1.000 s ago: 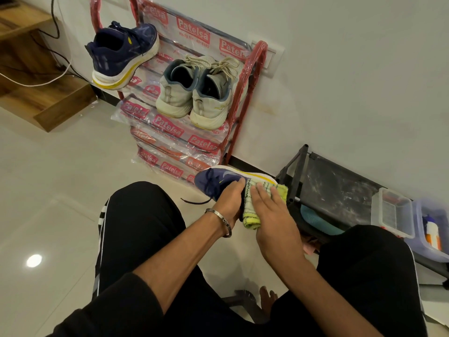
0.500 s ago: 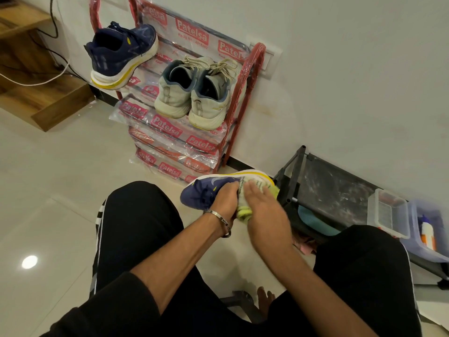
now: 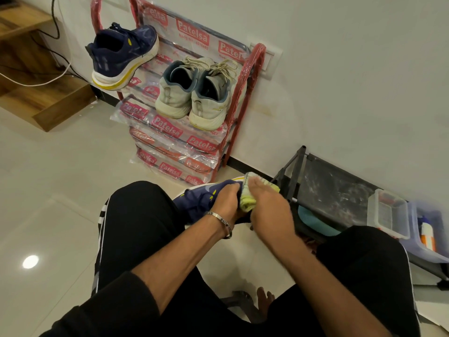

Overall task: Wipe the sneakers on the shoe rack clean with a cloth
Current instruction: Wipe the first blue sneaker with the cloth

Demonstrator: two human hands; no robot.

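- Floor tiles [image 3: 60, 171] fill the near and left of the scene, pale and glossy, with a seated person's dark-trousered legs at the near edge.
- Red shoe rack [image 3: 239, 98] stands at the far wall, its shelves wrapped in printed plastic.
- Low dark rack [image 3: 332, 190] sits to the right, carrying clear plastic boxes [image 3: 386, 216].
- Grey sneakers [image 3: 192, 93] rest as a pair on the red rack's upper shelf, heels toward the viewer, visibly grubby.
- One navy sneaker [image 3: 124, 53] perches at the far-left end of that rack.
- Its mate, the held navy sneaker [image 3: 196, 203], is off the rack, in the air between the knees.
- Left hand [image 3: 224, 205] is curled round this shoe's upper, steadying it.
- Right hand [image 3: 269, 207] lies flat with fingers together, pressing a yellow-green cloth [image 3: 250, 193] against the shoe.
- Judged step: wiping the first navy shoe; next it likely needs turning to reach unwiped sides, then returning to the rack.
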